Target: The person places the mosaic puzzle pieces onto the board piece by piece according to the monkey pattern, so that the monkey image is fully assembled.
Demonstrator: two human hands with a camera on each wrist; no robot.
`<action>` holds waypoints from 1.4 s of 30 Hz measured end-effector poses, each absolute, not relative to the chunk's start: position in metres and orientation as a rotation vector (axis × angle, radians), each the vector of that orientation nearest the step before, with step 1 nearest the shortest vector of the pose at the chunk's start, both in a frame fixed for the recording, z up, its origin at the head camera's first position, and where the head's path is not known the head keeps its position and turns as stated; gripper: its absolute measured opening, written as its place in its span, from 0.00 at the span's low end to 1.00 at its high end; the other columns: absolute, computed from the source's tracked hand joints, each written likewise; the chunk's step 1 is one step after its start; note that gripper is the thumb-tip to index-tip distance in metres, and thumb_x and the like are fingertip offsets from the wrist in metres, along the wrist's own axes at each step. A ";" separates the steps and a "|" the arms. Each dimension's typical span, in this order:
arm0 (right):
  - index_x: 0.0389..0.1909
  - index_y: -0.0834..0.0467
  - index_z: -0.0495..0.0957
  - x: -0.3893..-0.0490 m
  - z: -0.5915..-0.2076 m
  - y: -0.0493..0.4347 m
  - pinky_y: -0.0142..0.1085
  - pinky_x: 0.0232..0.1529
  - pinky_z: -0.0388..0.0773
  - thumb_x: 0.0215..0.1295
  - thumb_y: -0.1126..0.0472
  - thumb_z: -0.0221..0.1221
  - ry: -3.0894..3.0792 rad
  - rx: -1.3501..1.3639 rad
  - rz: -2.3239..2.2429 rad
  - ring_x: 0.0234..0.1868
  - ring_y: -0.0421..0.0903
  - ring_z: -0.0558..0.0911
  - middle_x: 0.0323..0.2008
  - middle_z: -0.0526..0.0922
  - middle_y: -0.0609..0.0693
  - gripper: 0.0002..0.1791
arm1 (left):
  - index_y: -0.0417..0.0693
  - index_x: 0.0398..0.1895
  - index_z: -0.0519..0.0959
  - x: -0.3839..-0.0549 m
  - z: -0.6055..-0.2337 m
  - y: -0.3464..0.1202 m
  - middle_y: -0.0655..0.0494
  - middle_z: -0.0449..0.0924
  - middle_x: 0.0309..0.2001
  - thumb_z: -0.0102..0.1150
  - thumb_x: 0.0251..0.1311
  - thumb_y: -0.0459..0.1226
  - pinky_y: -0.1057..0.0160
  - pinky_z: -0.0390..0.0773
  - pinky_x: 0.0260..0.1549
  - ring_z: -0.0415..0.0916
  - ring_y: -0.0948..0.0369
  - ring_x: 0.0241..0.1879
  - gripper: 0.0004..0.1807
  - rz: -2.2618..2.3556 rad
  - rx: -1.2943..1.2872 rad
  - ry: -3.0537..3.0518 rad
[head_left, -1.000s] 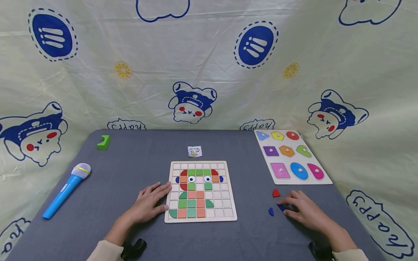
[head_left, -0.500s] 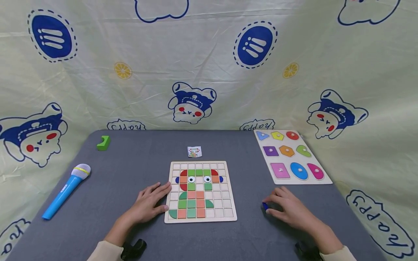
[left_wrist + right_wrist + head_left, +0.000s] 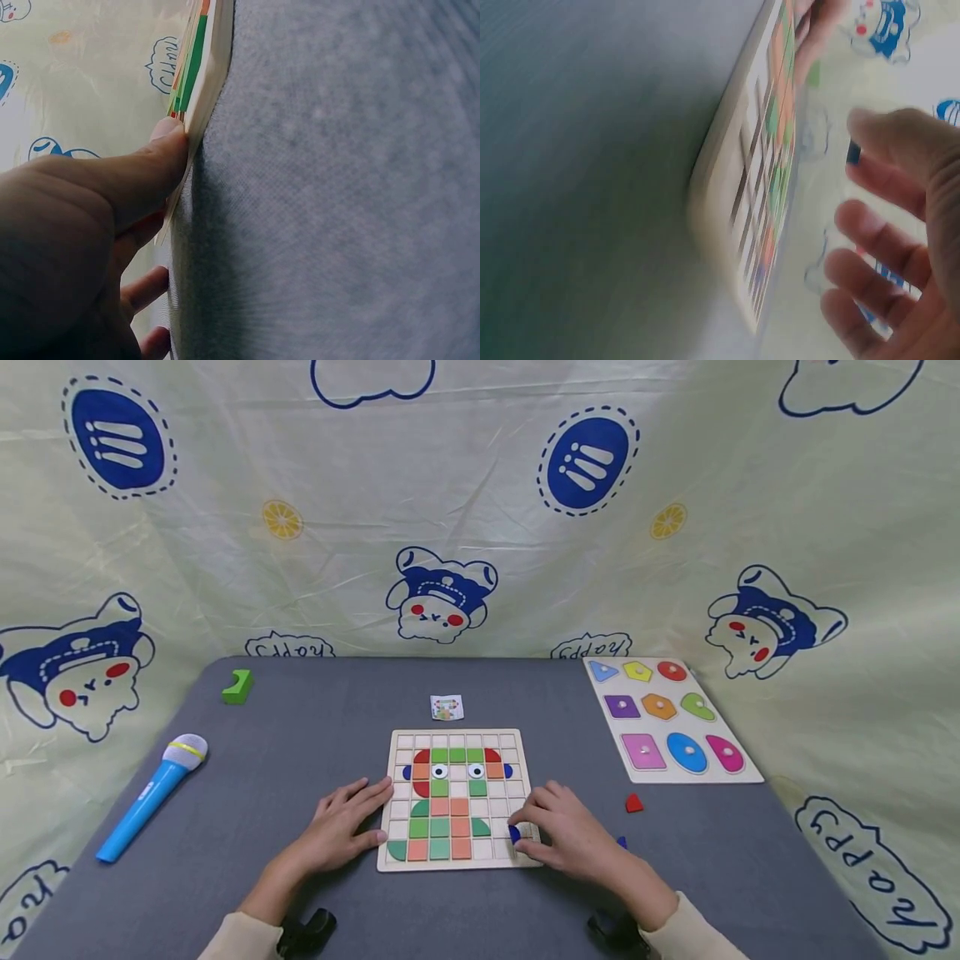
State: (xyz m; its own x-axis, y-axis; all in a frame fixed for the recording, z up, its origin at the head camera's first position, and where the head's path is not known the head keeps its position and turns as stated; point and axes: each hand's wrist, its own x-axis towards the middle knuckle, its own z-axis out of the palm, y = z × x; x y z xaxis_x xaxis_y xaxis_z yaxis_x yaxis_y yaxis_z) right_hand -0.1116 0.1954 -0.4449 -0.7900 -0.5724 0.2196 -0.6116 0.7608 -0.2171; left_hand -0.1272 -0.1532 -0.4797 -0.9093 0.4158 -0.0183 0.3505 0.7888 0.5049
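Observation:
My right hand [image 3: 566,831] pinches a small dark blue piece [image 3: 514,834] between thumb and forefinger, over the right edge of the white grid board [image 3: 517,743]. In the right wrist view the same piece [image 3: 853,152] shows between thumb and fingertip, with the other fingers spread loosely. At the board's left edge, my left hand [image 3: 341,827] rests with its fingers extended, thumb and fingertips touching the rim. Coloured tiles on the board form a figure in green, orange and red, with two round eye tiles [image 3: 476,771] and blue pieces at either side.
A red piece [image 3: 634,803] lies right of the board, and another blue piece [image 3: 622,842] is partly hidden behind my right hand. A shape puzzle [image 3: 678,760] stands at back right. A small picture card [image 3: 447,707], a toy microphone [image 3: 153,797] and a green block [image 3: 237,687] are also on the table.
My right hand has picked up a blue piece from the table on the right and carried it left to the board. The left hand has stayed at the board's edge.

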 end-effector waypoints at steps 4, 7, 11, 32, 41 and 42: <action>0.38 0.44 0.83 -0.115 -0.447 0.166 0.33 0.41 0.64 0.52 0.48 0.67 -2.785 0.980 0.455 0.37 0.35 0.65 0.33 0.75 0.40 0.12 | 0.51 0.70 0.62 -0.127 -0.479 -0.153 0.55 0.59 0.72 0.60 0.59 0.44 0.35 0.51 0.61 0.51 0.45 0.72 0.36 0.763 0.620 2.851; 0.38 0.44 0.84 -0.118 -0.448 0.144 0.33 0.40 0.65 0.54 0.48 0.66 -2.790 0.983 0.454 0.37 0.36 0.65 0.32 0.76 0.40 0.11 | 0.51 0.70 0.62 -0.127 -0.479 -0.153 0.55 0.59 0.72 0.60 0.59 0.44 0.35 0.51 0.61 0.51 0.44 0.71 0.35 0.769 0.624 2.849; 0.37 0.44 0.84 -0.123 -0.451 0.118 0.32 0.40 0.65 0.54 0.47 0.66 -2.794 0.976 0.445 0.36 0.37 0.65 0.31 0.75 0.40 0.11 | 0.50 0.70 0.62 -0.127 -0.479 -0.154 0.55 0.59 0.72 0.60 0.59 0.44 0.35 0.51 0.61 0.52 0.45 0.71 0.35 0.771 0.627 2.849; 0.39 0.43 0.84 -0.135 -0.463 0.043 0.34 0.40 0.63 0.54 0.43 0.65 -2.891 0.901 0.336 0.37 0.40 0.66 0.34 0.76 0.41 0.14 | 0.52 0.70 0.62 -0.127 -0.478 -0.155 0.56 0.59 0.72 0.59 0.60 0.45 0.35 0.53 0.60 0.52 0.45 0.71 0.35 0.762 0.645 2.857; 0.39 0.44 0.84 -0.136 -0.463 0.039 0.33 0.37 0.58 0.54 0.43 0.65 -2.910 0.897 0.309 0.36 0.41 0.64 0.33 0.75 0.42 0.14 | 0.52 0.70 0.62 -0.127 -0.479 -0.155 0.56 0.59 0.72 0.59 0.59 0.45 0.35 0.53 0.60 0.52 0.45 0.71 0.35 0.760 0.640 2.857; 0.39 0.44 0.84 -0.135 -0.463 0.040 0.33 0.37 0.58 0.54 0.43 0.65 -2.912 0.896 0.309 0.35 0.41 0.64 0.32 0.74 0.42 0.14 | 0.52 0.70 0.62 -0.127 -0.479 -0.155 0.56 0.59 0.72 0.59 0.59 0.45 0.35 0.53 0.60 0.52 0.45 0.71 0.35 0.760 0.640 2.857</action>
State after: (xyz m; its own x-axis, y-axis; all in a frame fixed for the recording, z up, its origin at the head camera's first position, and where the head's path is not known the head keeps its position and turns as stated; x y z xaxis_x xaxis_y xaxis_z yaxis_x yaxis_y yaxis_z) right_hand -0.1353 0.0395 -0.4626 -0.8258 -0.5477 0.1344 -0.5637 0.8086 -0.1683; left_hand -0.1271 -0.1549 -0.4793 -0.9040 0.4275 -0.0038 0.3690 0.7848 0.4978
